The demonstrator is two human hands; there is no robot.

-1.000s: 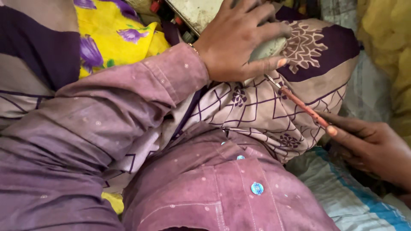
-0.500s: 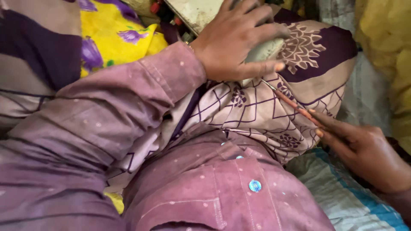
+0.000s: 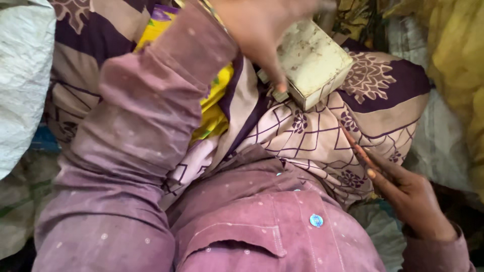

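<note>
Cream rectangular box (image 3: 313, 63), scuffed and speckled with dirt, tilted on purple-and-beige patterned cloth at top centre; one corner pointing down-left; left hand's fingertips touching its near edge; lid face pale, side wall slightly darker; no readable label, sign or screen visible anywhere else in view.

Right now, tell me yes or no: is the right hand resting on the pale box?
No. The right hand lies low on the patterned cloth, holding a thin orange stick, apart from the pale box.
</note>
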